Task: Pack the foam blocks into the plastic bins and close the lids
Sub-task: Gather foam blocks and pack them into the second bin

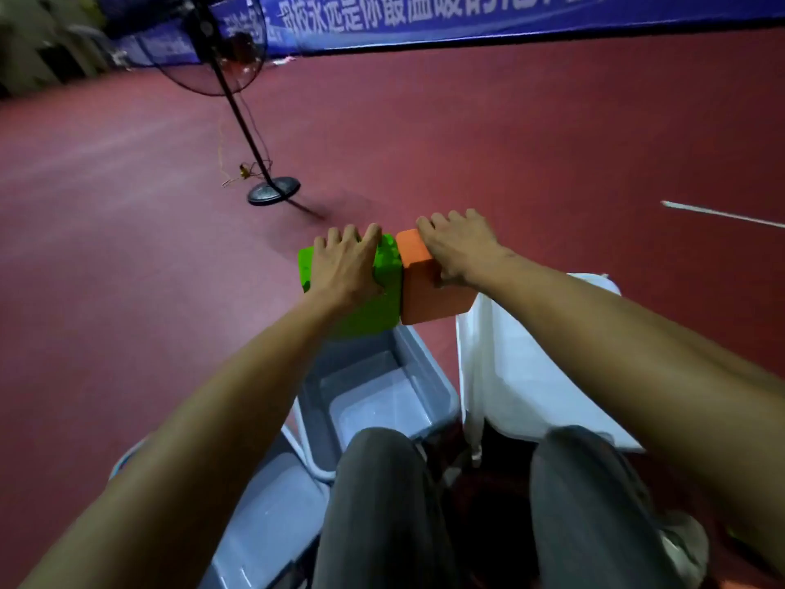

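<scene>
A dark red floor (552, 142) fills most of the view, with a thin white line (722, 214) painted on it at the right. A blue banner (467, 19) with white characters runs along its far edge. Two bare forearms reach forward from the lower corners, above the person's knees in grey trousers (382, 503). Just beyond the knees sits an open grey-blue plastic bin (429, 367), with a second bin (263, 525) of the same kind nearer, at the lower left. To the right of the open bin is a white plastic piece (509, 367); I cannot tell whether it is a lid or another bin. A black standing fan (274, 191) stands well apart on the floor at the upper left. The green foam block (378, 308) and the orange foam block (424, 291) touch side by side at the far end of the open bin, the green one overlapping the bin's far rim in this view; whether they rest on anything is unclear. The left hand (344, 265) grips the green block from above, its fingers (369, 235) curled over the far edge. The right hand (458, 248) holds the orange block the same way, fingers (429, 225) hooked over its far top edge and thumb against the near face.
</scene>
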Tool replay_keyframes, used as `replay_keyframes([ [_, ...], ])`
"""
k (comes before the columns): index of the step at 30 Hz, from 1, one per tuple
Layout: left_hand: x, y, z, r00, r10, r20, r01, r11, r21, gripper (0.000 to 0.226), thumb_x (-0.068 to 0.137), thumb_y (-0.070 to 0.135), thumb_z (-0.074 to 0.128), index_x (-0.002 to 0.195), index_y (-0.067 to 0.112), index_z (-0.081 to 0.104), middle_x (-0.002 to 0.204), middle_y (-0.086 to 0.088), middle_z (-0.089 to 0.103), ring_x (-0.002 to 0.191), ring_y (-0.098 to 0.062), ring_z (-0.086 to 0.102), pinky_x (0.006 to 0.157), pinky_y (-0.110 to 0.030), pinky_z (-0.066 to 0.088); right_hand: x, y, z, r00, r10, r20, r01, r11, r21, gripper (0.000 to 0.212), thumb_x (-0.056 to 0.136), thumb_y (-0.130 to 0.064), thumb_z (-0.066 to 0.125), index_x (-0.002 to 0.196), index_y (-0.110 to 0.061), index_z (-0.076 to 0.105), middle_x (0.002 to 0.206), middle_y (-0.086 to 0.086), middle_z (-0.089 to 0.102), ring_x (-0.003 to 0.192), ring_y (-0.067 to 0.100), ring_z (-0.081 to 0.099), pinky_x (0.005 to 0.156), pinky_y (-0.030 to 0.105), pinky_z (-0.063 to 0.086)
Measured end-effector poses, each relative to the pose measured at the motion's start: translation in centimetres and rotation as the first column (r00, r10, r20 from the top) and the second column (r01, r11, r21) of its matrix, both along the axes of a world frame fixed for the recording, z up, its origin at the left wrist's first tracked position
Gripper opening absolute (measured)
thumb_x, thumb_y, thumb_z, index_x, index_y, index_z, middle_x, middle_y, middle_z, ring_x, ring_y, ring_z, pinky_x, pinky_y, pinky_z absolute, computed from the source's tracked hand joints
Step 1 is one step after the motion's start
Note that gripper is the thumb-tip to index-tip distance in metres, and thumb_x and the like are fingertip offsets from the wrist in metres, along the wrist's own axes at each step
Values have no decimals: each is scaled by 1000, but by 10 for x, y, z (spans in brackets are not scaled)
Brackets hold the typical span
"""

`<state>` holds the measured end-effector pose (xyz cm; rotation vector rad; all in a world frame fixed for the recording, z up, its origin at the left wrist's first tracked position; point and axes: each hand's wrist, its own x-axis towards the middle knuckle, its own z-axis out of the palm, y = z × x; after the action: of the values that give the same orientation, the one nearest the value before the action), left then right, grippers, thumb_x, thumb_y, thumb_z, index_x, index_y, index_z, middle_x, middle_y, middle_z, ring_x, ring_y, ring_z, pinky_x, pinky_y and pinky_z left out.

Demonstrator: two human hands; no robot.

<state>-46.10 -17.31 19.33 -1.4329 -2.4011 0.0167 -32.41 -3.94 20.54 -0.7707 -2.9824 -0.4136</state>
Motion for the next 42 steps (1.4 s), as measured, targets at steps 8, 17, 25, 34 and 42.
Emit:
replay_keyframes([
  [8, -110, -41, -96, 986, 141, 88, -135, 988, -74, 84, 62, 40, 81, 134, 23, 41, 118, -12, 57, 106, -38, 54, 86, -43, 40, -127, -27, -93, 990, 103, 99, -108, 993, 46, 86, 72, -43, 80, 139, -9, 38, 125, 10, 54, 109, 33, 58, 83, 46, 43],
  [17, -200, -29, -214, 983, 156, 97, -143, 981, -129, 87, 62, 38, 80, 138, 20, 42, 116, -11, 58, 102, -37, 54, 91, -46, 42, -228, 11, -206, 968, 177, 180, -181, 984, 4, 82, 72, -43, 80, 136, -10, 41, 120, 7, 57, 105, 32, 59, 81, 43, 43],
  [25, -252, 20, -299, 968, 229, 100, -217, 969, -118, 81, 66, 31, 78, 137, 16, 44, 118, -10, 58, 105, -35, 54, 91, -45, 42, -275, 54, -296, 957, 224, 186, -232, 972, 22, 81, 73, -32, 75, 141, -6, 40, 128, 11, 56, 112, 33, 57, 91, 49, 45],
  [34, -314, 49, -380, 964, 224, 144, -202, 968, -148, 75, 70, 32, 78, 134, 9, 46, 124, -15, 57, 111, -39, 53, 102, -50, 39, -340, 83, -374, 953, 236, 188, -224, 971, -84, 94, 71, -26, 82, 148, -6, 31, 138, 14, 48, 123, 36, 50, 103, 54, 39],
  [42, -341, 59, -421, 943, 231, 238, -194, 967, -167, 95, 71, 47, 80, 146, 9, 35, 136, -14, 51, 127, -36, 46, 116, -54, 25, -370, 100, -409, 946, 240, 217, -205, 964, -170, 102, 74, -27, 84, 153, -5, 22, 146, 17, 40, 131, 40, 43, 107, 60, 34],
])
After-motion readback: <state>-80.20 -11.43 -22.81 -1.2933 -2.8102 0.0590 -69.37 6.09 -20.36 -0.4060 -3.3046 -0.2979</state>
